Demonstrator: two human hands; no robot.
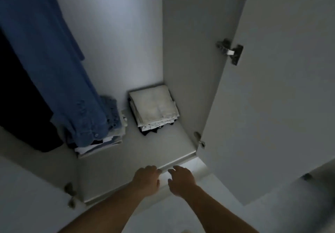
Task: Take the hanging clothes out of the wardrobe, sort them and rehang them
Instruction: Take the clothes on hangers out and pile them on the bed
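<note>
Hands hovering low center of frame at wardrobe floor (112, 171) front edge: left hand (146, 180) and right hand (181, 180) both loosely spread, gripping nothing. Blue shirt (54, 73) and dark garment (20, 109) hanging upper left. Folded stacks (154, 107) sitting center, against back corner.

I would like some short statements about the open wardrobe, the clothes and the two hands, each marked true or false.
1. A blue garment hangs at the left of the wardrobe. True.
2. The left hand grips the blue garment. False: it is low at the front edge of the wardrobe floor, holding nothing.
3. A folded pile topped by a cream cloth sits in the back right corner. True.
4. The right hand holds a hanger. False: it is empty.
5. The right door is shut. False: it stands open.
</note>
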